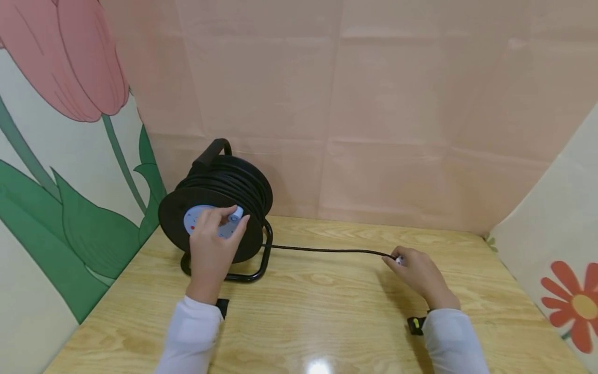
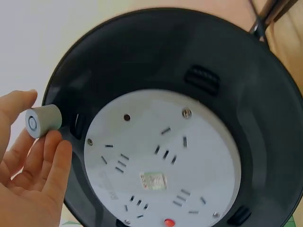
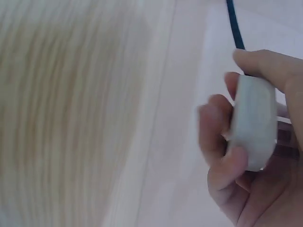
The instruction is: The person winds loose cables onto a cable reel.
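Observation:
A black cable reel (image 1: 210,182) stands on a tubular frame at left on the table. Its face carries a pale round socket panel (image 2: 163,156) with a red button. My left hand (image 1: 212,239) is at the reel's small grey crank knob (image 2: 45,119). In the left wrist view, fingertips meet the knob's underside while the opposite digit stands slightly apart from it. At right, my right hand (image 1: 420,272) grips a white plug (image 3: 255,123), its body partly covered by the fingers. A black cable (image 1: 327,250) runs nearly straight from reel to plug, above the table.
The wood-grain table (image 1: 299,306) extends under both arms. Behind it hangs a pink backdrop (image 1: 374,104). Flower-printed panels flank it, with a tulip (image 1: 79,57) at left and a red flower (image 1: 567,285) at right. The reel's handle (image 1: 212,150) points up toward the backdrop.

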Demonstrator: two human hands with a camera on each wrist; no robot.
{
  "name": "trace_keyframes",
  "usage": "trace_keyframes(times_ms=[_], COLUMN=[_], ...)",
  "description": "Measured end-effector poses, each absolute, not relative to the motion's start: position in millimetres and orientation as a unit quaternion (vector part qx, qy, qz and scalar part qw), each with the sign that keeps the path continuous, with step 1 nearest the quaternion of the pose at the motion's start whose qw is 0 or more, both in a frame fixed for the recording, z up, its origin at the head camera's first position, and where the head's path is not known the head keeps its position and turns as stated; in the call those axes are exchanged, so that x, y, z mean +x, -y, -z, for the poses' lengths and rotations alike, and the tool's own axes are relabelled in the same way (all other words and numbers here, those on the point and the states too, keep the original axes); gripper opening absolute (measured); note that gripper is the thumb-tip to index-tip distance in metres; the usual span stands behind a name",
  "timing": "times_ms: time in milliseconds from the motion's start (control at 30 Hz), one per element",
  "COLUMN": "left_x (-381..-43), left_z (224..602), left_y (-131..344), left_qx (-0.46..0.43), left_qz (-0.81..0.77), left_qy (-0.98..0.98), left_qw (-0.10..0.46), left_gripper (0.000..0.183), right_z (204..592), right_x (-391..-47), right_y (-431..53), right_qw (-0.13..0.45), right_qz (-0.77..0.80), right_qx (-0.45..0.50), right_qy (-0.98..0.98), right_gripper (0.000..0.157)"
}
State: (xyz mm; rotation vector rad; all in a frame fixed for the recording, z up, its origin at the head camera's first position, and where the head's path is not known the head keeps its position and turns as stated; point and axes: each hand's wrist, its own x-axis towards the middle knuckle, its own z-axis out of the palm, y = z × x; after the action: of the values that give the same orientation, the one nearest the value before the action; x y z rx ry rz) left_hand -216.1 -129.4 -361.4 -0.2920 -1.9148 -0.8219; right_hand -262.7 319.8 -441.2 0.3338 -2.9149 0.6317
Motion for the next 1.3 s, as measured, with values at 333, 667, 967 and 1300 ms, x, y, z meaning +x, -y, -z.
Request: trace_keyframes(times_ms=[333,667,967,1300], left_x=[-219,-215,-211,-210], left_z=[362,358,360,360], left_y=[125,125,122,121], left_qx=[-0.127,-0.125,-0.111,-0.105], left_qz=[0.322,0.316,0.323,0.338], left_qy=[0.803,0.824,0.844,0.863], left_qw=[0.485,0.454,0.413,0.362], left_gripper=[0.027,0.026,0.022,0.021], right_z=[441,442,443,445], right_x=[-271,-264,-260,-263], right_y=[-309,-304,-300,-292], right_qw=[0.076,0.066,0.078,0.109], right_qz=[-0.238,-0.252,-0.203,-0.216], right_qx=[0.114,0.129,0.127,0.147], right_qy=[0.961,0.957,0.968,0.959], right_gripper=[0.039,0.033,0.035,0.029])
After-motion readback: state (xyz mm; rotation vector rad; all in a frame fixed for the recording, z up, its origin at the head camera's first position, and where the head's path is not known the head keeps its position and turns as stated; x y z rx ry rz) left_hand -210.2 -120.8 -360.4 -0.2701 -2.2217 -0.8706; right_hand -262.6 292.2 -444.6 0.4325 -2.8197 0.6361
